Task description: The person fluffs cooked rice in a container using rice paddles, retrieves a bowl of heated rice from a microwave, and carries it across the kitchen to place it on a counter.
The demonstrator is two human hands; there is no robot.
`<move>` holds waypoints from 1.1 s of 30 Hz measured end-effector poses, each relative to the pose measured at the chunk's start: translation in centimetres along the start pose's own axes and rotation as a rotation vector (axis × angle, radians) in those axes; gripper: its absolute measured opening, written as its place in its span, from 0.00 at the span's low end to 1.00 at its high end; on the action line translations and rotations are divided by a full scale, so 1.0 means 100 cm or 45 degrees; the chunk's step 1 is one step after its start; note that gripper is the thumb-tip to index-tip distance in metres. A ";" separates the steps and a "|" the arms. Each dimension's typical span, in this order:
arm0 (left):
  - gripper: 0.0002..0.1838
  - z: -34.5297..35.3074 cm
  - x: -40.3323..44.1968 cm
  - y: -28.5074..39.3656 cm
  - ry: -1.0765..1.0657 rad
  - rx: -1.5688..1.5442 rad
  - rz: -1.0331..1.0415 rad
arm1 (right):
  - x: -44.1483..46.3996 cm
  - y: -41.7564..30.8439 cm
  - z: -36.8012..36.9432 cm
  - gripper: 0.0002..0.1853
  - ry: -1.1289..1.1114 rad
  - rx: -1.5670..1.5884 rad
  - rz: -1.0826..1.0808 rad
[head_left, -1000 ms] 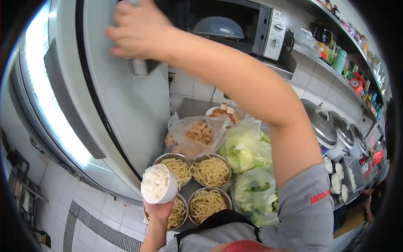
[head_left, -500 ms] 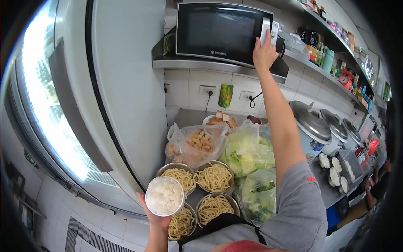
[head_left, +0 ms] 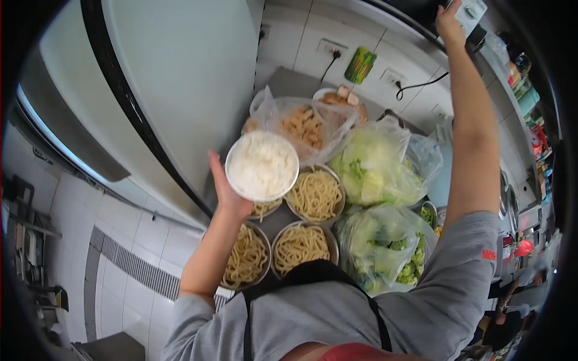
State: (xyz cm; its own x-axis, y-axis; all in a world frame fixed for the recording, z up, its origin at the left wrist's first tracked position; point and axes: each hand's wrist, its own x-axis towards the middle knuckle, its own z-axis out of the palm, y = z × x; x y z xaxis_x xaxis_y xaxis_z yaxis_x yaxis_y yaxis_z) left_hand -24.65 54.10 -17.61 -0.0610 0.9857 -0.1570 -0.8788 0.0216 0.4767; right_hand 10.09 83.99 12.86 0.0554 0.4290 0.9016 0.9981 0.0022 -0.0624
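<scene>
My left hand [head_left: 227, 188] holds a white bowl of rice [head_left: 262, 166] from its left side and below, over the steel counter. My right hand [head_left: 450, 25] is stretched up to the right edge of the microwave [head_left: 471, 13], its fingers around the door handle area; most of the microwave is out of view. Below the rice bowl stand several metal bowls of noodles [head_left: 314, 194]. Behind it lies a clear bag of brown chunks [head_left: 303, 127]. Bags of lettuce [head_left: 376, 162] and broccoli [head_left: 385, 243] are to the right.
A tall grey refrigerator [head_left: 180, 78] stands at the left. On the tiled wall are outlets and a black cord [head_left: 421, 86]. Shelves with jars, pots and a person [head_left: 503, 328] are at the far right. A floor drain [head_left: 135, 265] runs at lower left.
The microwave door, open one second ago, was shut half a second ago. My right hand moved from the left to the microwave's right side. The view has tilted down, and the rice bowl sits higher in it.
</scene>
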 end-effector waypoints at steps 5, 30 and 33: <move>0.45 0.002 0.007 -0.007 -0.029 0.117 0.032 | -0.053 -0.033 -0.064 0.28 0.365 -0.270 -0.313; 0.50 0.113 -0.145 -0.218 -1.059 0.808 0.180 | -0.454 0.019 -0.314 0.45 0.095 2.375 1.789; 0.53 0.141 -0.182 -0.258 -1.214 0.784 0.046 | -0.470 0.066 -0.357 0.42 0.211 2.315 1.783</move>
State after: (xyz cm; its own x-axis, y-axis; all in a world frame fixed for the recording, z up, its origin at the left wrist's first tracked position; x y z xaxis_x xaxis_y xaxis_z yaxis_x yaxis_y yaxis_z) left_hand 5.82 37.94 -14.91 0.5350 0.7068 0.4629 -0.4860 -0.1906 0.8529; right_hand 15.09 31.60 -14.68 0.5465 0.8373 -0.0172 -0.6960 0.4426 -0.5654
